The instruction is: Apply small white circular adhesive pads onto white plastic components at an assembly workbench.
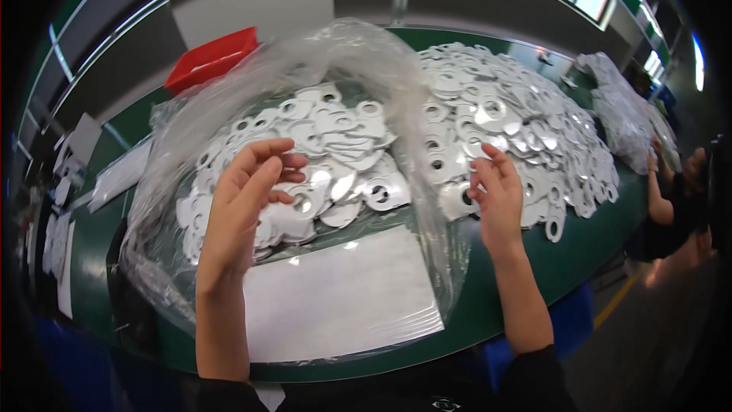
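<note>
Clock directions run from the middle of the view. The left hand point(248, 187) is at 9 o'clock, open and holding nothing that shows, thumb and fingers loosely bent and spread apart. It is over a heap of white pieces point(354, 141), flat and rounded, many with a round hole. Whether its fingertips touch the heap cannot be told.

The right hand point(499, 194) is at 3 o'clock, also open with its fingers curled inward and nothing visible in its grasp. It is at the near edge of a larger mound of the same pieces point(549, 137), which spreads between 2 and 3 o'clock; contact there is also unclear.

The heap lies close to the middle, toward 9 o'clock, within a clear plastic bag point(366, 42) whose crumpled side arches over 12 o'clock and comes down between the heap and the mound. At 6 o'clock, between the forearms, lies a flat white stack of sheets point(343, 297). All this rests on a green worktop point(587, 233).

Just past 10 o'clock is a red tray point(210, 61), and at 9 o'clock, farther out, a flat pale packet point(122, 172). Between 2 and 3 o'clock, beyond the mound, sits a crumpled clear bag point(621, 107), with a co-worker's arm point(659, 202) beside it at 3 o'clock.
</note>
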`<state>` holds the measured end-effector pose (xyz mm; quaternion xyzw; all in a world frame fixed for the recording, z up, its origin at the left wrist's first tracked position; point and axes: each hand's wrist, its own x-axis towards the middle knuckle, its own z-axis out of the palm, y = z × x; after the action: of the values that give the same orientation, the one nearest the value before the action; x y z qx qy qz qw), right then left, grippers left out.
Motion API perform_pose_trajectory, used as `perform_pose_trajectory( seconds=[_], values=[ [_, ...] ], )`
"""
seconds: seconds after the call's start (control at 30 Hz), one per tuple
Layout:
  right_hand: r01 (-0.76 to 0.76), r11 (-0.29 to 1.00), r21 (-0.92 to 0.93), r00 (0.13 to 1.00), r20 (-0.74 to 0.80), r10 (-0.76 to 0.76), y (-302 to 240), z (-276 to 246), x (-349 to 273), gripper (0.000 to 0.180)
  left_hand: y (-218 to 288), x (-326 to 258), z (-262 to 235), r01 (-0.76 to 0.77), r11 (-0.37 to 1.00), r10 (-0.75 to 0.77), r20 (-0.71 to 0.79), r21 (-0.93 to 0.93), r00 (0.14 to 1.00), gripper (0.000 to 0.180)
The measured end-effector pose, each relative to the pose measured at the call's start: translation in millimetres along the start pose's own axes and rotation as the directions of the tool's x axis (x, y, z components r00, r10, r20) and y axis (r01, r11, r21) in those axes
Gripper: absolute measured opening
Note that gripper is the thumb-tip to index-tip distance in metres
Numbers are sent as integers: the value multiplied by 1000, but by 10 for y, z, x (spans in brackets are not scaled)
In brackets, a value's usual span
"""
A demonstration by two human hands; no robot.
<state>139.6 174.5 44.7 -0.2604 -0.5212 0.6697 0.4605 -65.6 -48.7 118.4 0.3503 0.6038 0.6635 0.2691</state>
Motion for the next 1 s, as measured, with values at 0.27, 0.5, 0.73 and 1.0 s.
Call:
perform_pose_trajectory(
  seconds=[0.27,0.5,0.73,1.0],
  values=[
    [219,898,-382,907,420,-43,214,334,-366,11,-390,-126,-54,-123,252,249,59,960,967,43],
    [395,759,-517,725,683,88,207,404,-467,12,-536,-38,-12,-87,109,79,78,990,994,43],
    [588,646,-488,439,862,251,194,372,-544,33,-499,-1,215,-218,692,234,72,688,970,26],
    [618,543,-569,465,821,331,123,432,-668,31,-901,-89,661,379,609,-398,146,-697,906,34]
  ],
)
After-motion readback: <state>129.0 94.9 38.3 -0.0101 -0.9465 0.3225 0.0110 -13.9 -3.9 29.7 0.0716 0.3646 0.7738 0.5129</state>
